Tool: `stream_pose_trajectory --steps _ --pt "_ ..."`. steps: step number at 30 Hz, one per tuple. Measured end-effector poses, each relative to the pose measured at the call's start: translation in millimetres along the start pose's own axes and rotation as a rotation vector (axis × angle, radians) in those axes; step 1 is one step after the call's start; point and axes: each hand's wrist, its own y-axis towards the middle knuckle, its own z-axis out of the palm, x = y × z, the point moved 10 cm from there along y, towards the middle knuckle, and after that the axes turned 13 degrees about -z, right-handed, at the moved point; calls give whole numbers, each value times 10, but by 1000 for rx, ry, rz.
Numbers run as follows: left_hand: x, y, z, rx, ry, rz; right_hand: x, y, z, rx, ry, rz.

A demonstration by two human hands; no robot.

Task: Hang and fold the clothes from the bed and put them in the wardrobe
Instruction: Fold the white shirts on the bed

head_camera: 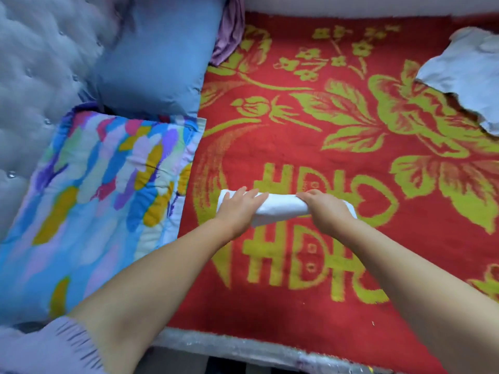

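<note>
Near centre of the frame, slightly below the middle, a white folded garment point(280, 209) lies on the red blanket point(297, 136) w/ yellow-green flowers and lettering that covers the bed. Both hands are on it. Left hand point(239, 209) lies flat over the garment's left end, fingers straight and spread a bit, pressing down, gripping nothing. Right hand point(325, 209) sits on the garment's right part, fingers curled over the far edge of the cloth, so it has hold of the fabric; the fingertips themselves are hidden under the fold. Only a short strip of white shows btwn the two hands, plus small bits past each hand.

Both forearms come in from the bottom of the frame, left one from lower left w/ a lilac pushed-up sleeve point(46, 346) at the elbow.

Left of the frame: a multicolour quilted pillow point(102, 190) in blue, yellow, pink and purple, lying beside the blanket's left edge. Above it, upper left, a plain blue pillow point(154, 58) against a grey tufted headboard point(35, 63). A bit of purple cloth point(229, 31) shows at top, just right of the blue pillow. Upper right of the frame: a crumpled pale grey-blue garment point(464, 74) on the blanket, well apart from the hands.
</note>
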Motion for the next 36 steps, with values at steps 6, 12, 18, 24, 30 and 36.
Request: stream_pose_trajectory --steps 6,12,18,24,30,36 --pt "730 -1029 -670 -158 5 -244 1208 -116 -720 4 -177 -318" --pt "1099 -2687 -603 -176 -54 -576 2558 -639 -672 150 -393 -689" --pt "1333 -4436 -81 -101 -288 -890 3986 -1428 -33 301 -605 -1001" --pt "1172 -6231 916 -52 -703 -1131 5203 -2694 893 430 -865 -1268" --pt "681 -8027 1940 66 -699 -1239 5978 -4131 2225 547 -903 -1348" --pt "198 -9735 2822 134 -746 -1327 6657 -5527 3498 662 -920 -1451"
